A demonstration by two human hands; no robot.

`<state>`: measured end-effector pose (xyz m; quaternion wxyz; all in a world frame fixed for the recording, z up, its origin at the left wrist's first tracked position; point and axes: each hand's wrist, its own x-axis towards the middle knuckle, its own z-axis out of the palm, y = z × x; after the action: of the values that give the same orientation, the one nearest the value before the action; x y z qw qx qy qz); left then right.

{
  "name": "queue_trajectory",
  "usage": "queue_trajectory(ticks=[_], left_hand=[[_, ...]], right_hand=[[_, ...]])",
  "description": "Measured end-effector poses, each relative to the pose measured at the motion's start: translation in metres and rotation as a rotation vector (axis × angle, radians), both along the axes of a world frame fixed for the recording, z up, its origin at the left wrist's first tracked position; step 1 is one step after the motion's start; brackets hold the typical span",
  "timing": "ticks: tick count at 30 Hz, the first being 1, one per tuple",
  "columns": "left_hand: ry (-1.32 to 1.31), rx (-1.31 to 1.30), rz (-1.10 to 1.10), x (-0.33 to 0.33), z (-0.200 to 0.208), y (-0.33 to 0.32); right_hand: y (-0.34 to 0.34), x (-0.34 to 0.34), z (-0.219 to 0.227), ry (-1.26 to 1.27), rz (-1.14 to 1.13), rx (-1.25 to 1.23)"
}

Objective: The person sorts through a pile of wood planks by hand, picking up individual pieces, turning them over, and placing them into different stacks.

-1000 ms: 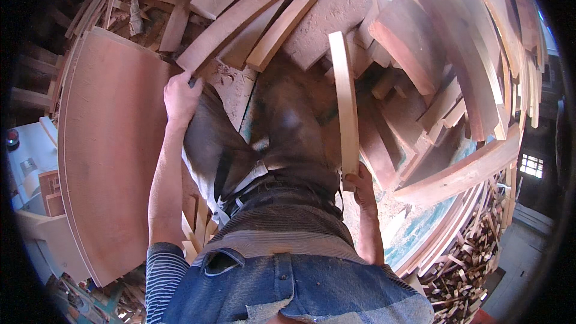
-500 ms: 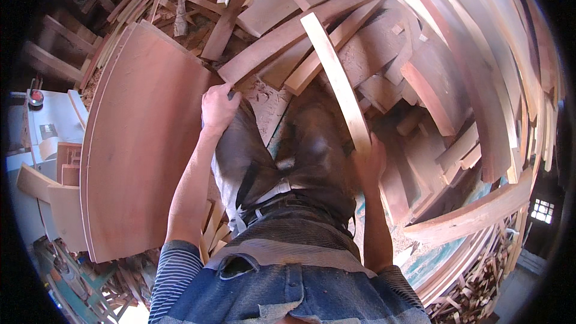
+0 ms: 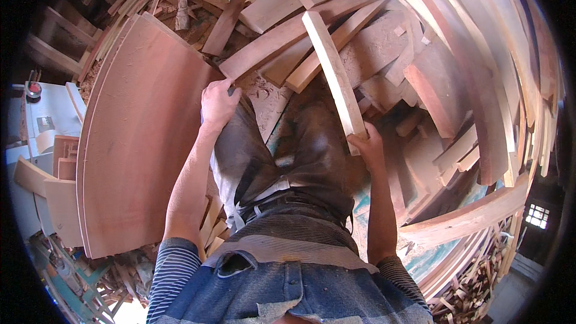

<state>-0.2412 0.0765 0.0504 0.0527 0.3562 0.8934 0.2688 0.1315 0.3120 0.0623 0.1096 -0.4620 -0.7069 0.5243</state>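
Observation:
My right hand [image 3: 368, 145] is closed around the near end of a long, pale wooden strip [image 3: 333, 72], which slants away from me over my right thigh. The far end of the strip overlaps other boards. Beside my left thigh, my left hand [image 3: 218, 107] has its fingers curled in. A small dark edge shows under those fingers, but what it belongs to is hidden. Just past the left fingertips lies the end of a curved reddish board [image 3: 270, 48]. A wide, curved reddish panel [image 3: 144, 138] stands close along the left forearm.
Curved boards [image 3: 480, 84] are stacked high along the right side. Wood offcuts [image 3: 420, 150] crowd the floor beside my right leg. At far left is a white surface [image 3: 51, 111] with a small red-topped object on it. A heap of scraps [image 3: 468, 291] lies at lower right.
My right hand has shifted slightly away from me, and the near end of the pale strip now shows in its grip. The left hand stays at the thigh.

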Motion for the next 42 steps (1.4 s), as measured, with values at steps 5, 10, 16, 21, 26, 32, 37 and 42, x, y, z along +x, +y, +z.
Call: queue_trajectory(ticks=[5, 10, 16, 21, 26, 32, 37, 42], left_hand=[[-0.014, -0.021, 0.001, 0.001, 0.005, 0.003], [-0.032, -0.036, 0.001, 0.001, 0.003, 0.004], [-0.015, -0.012, 0.016, 0.001, 0.002, 0.001], [0.030, 0.007, 0.023, -0.002, 0.001, -0.007], [0.040, 0.028, -0.039, 0.000, 0.002, 0.011], [-0.017, 0.031, 0.009, -0.006, -0.006, -0.003], [-0.005, 0.004, -0.027, -0.005, -0.008, 0.008], [-0.001, -0.047, -0.042, -0.008, -0.021, 0.019]], right_hand=[[0.003, 0.001, 0.014, 0.250, -0.148, -0.624], [-0.003, -0.006, 0.018, 0.483, -0.109, -0.922], [-0.008, -0.019, 0.000, 0.484, -0.103, -1.089], [-0.025, -0.031, -0.011, 0.300, -0.104, -0.829], [-0.012, -0.005, -0.062, -0.065, -0.187, 0.031], [-0.045, -0.025, 0.033, -0.011, -0.182, 0.009], [-0.076, -0.009, 0.107, 0.329, -0.376, -0.376], [-0.038, 0.029, 0.281, 0.445, -0.321, 0.214]])
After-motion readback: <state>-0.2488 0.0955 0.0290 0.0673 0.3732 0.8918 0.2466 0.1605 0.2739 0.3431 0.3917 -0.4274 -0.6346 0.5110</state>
